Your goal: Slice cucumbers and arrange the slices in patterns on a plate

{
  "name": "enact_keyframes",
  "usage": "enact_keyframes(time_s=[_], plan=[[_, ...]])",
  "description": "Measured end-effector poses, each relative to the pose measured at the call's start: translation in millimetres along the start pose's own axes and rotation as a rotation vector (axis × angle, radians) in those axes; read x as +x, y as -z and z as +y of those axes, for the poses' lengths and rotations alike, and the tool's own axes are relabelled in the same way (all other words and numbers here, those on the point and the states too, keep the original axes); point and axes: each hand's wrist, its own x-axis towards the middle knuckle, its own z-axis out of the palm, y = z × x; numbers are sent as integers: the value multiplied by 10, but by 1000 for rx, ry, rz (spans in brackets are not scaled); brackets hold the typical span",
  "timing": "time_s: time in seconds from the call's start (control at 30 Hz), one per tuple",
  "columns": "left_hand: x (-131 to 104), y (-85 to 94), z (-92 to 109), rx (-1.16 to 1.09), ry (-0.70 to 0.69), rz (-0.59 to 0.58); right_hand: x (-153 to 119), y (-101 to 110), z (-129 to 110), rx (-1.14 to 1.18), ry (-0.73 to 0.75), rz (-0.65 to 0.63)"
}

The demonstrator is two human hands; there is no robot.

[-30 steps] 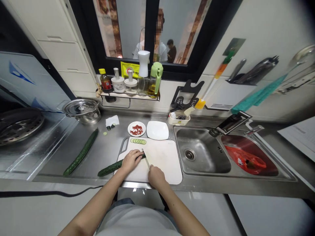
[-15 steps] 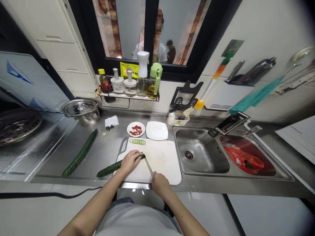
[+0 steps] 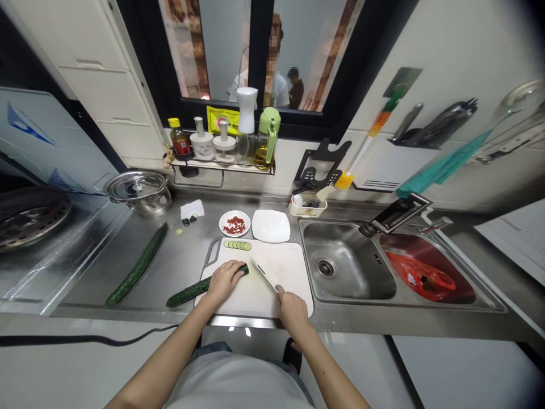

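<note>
My left hand (image 3: 225, 280) is closed over a dark green cucumber (image 3: 187, 293), whose cut end pokes out past my fingers on the white cutting board (image 3: 272, 301). My right hand (image 3: 293, 311) grips a knife (image 3: 264, 275) by its handle, the blade slanting up and left over the board, apart from the cucumber. A row of thin cucumber slices (image 3: 237, 245) lies along the board's top left. Behind the board are a plate of chopped red pieces (image 3: 234, 224) and a bare white plate (image 3: 271, 226).
Another cucumber (image 3: 138, 267) lies on the counter at left, near a lidded steel pot (image 3: 140, 190). Small cucumber ends rest by a white paper (image 3: 192, 209). A double sink (image 3: 353, 267) with a red bag (image 3: 426, 278) is at right. Bottles stand on a rack (image 3: 221, 165).
My right hand has moved to the right with the knife, and its blade has come away from the cucumber's end. My left hand stays on the cucumber.
</note>
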Motion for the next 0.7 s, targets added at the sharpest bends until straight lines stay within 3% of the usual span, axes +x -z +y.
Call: enact_keyframes(time_s=[0.37, 0.5, 0.7], plan=[[27, 31, -12, -83, 69, 161, 62, -79, 58, -94, -31, 268], [128, 123, 131, -138, -4, 100, 59, -114, 84, -124, 26, 374], [278, 204, 308, -150, -76, -23, 60, -160, 118, -149, 78, 435]])
